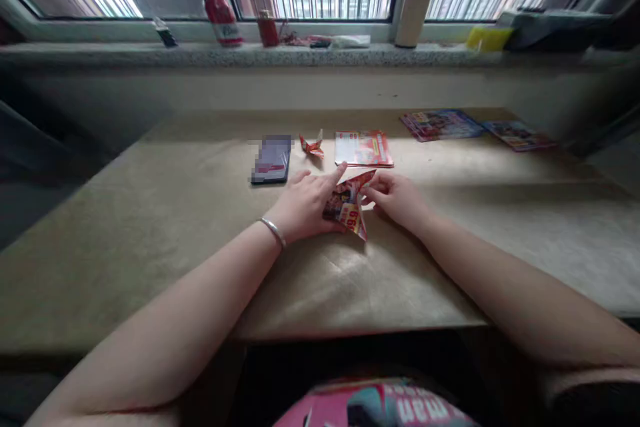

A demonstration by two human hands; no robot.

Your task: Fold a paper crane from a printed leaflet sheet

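A folded piece of printed paper (346, 204), red and dark with large numerals, lies between my two hands over the table. My left hand (307, 203), with a silver bangle at its wrist, grips the paper's left side, its index finger stretched forward and its thumb low near the near edge. At the right, my right hand (393, 197) pinches the paper's open edge with thumb and fingertips. Part of the paper is hidden by the fingers. Just beyond my left hand stands a small folded paper crane (313, 146), red and white.
Left of the crane lies a dark phone (273, 159). A stack of printed flyers (364, 148) is beyond my hands. More leaflets (443, 125) lie at the far right of the table (165, 233). On the windowsill (125, 57) are a red-and-white can (223, 21) and a red bottle (267, 29).
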